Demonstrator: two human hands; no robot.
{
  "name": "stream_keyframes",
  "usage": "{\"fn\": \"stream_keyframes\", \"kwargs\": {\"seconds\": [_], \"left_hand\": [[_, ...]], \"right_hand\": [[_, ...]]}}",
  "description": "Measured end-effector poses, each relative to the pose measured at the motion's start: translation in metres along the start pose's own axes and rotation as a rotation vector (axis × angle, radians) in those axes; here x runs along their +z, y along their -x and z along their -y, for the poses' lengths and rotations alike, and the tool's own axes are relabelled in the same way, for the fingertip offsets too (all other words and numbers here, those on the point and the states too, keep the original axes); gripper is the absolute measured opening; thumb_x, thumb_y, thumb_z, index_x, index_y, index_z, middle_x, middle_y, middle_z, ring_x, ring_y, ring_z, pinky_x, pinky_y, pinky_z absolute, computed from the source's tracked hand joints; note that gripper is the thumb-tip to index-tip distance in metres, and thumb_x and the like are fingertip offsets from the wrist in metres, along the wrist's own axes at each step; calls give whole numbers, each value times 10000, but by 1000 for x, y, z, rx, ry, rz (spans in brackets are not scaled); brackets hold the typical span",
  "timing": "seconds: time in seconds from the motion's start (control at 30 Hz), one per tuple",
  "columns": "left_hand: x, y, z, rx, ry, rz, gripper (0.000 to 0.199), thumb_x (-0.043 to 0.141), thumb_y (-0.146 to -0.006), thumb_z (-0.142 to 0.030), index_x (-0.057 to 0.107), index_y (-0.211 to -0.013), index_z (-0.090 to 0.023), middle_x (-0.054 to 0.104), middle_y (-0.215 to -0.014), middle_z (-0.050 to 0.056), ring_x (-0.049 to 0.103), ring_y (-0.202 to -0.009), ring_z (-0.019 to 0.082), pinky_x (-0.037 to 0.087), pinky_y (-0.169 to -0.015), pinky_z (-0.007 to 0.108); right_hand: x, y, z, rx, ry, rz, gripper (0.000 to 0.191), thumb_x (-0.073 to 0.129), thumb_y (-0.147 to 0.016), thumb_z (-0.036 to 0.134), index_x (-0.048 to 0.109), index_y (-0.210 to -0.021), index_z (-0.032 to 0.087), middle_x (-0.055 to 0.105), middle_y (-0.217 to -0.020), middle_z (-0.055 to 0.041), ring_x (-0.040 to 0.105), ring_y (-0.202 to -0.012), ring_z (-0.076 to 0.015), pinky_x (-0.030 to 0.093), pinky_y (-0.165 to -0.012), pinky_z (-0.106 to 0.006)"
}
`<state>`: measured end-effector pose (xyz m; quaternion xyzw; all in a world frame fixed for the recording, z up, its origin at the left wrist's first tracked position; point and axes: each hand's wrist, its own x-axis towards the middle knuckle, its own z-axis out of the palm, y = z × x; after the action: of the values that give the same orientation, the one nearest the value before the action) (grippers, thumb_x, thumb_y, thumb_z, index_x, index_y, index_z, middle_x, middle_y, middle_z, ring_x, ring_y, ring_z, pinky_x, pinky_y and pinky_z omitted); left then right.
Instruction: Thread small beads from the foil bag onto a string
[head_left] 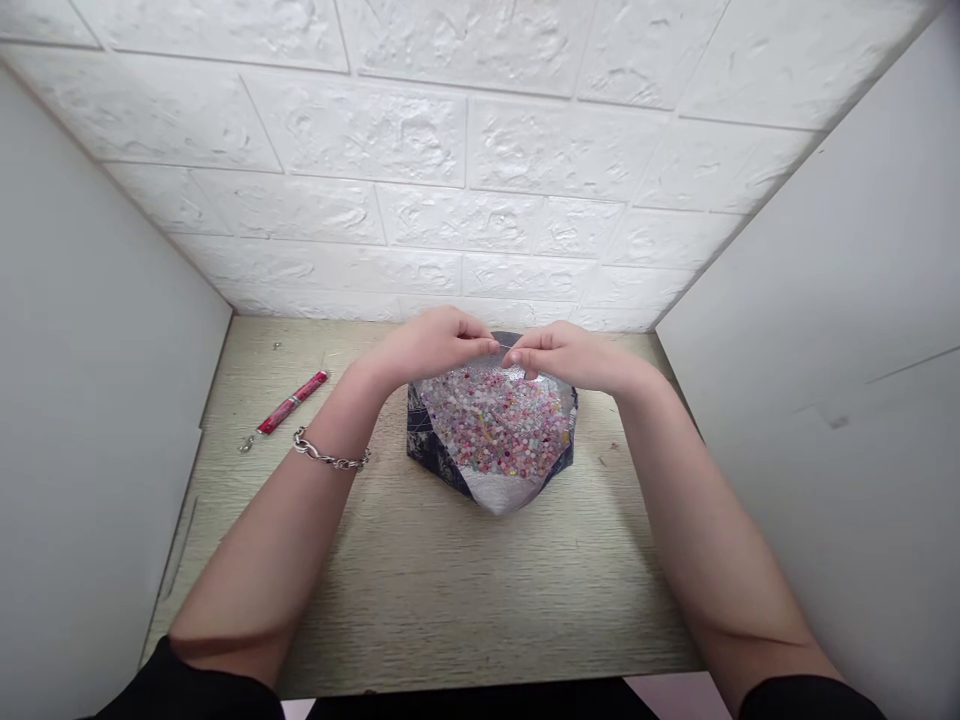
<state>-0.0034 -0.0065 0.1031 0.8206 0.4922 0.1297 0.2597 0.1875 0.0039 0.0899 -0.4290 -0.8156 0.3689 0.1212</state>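
A silver-lined bag [501, 492] with a dark patterned outside lies spread at the middle of the table. Many small beads [491, 425], mostly pink, white and clear, fill it. Above its far side, my left hand [450, 340] pinches a thin thread [505, 347] between thumb and forefinger. Close by on the right, the fingers of my right hand [562, 355] are closed on the same thread, a short stretch of which shows between the hands. Whether the thread is string or fine wire cannot be made out, nor whether a bead is on it.
Left of my forearm lies a slim red stick-like item [292, 402] with a silvery band. Tiny metal pieces [246, 444] sit near its lower end. The pale wood-grain table [487, 590] is bounded by a white brick-pattern wall [420, 140] behind and pale panels on both sides.
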Motion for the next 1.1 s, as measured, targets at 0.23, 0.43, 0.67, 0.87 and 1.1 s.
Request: {"fn": "stream_keyframes", "kwargs": {"seconds": [0.23, 0.43, 0.67, 0.87, 1.1], "left_hand": [[-2, -2, 11, -49, -103, 92, 290, 436, -722, -336, 656, -844, -192, 638, -785, -11, 512, -681, 97, 327, -579, 197], [6, -13, 16, -70, -294, -59, 357, 362, -768, -353, 663, -819, -167, 647, -846, 40, 525, -740, 138, 341, -643, 238], [0, -12, 7, -120, -58, 58, 355, 349, -787, -370, 632, -859, -169, 637, -735, 13, 529, -667, 111, 350, -601, 214], [-2, -11, 13, -95, -142, 139, 275, 395, -759, -235, 647, -861, -191, 653, -887, 10, 537, -757, 113, 359, -673, 214], [4, -10, 23, -78, -227, 165, 315, 383, -737, -158, 659, -886, -189, 654, -935, 34, 554, -810, 144, 371, -734, 243]], "right_hand": [[-2, 2, 2, 64, 74, 129, 216, 448, -756, 310, 623, -731, 186, 593, -708, 3, 494, -639, -115, 358, -554, -223], [-4, 4, 3, -55, -19, 369, 296, 428, -701, 100, 666, -826, 223, 649, -875, 25, 559, -817, -140, 413, -734, -243], [6, -12, -12, 0, 160, 168, 362, 380, -676, 37, 650, -841, 212, 638, -953, -7, 557, -868, -144, 411, -744, -238], [26, -21, -10, 270, 479, 244, 126, 509, -670, 237, 601, -616, 168, 599, -652, -71, 533, -585, -162, 321, -449, -251], [36, -30, -14, 228, 539, 263, 108, 505, -639, 206, 586, -580, 165, 560, -575, -60, 477, -510, -130, 279, -424, -246]]}}
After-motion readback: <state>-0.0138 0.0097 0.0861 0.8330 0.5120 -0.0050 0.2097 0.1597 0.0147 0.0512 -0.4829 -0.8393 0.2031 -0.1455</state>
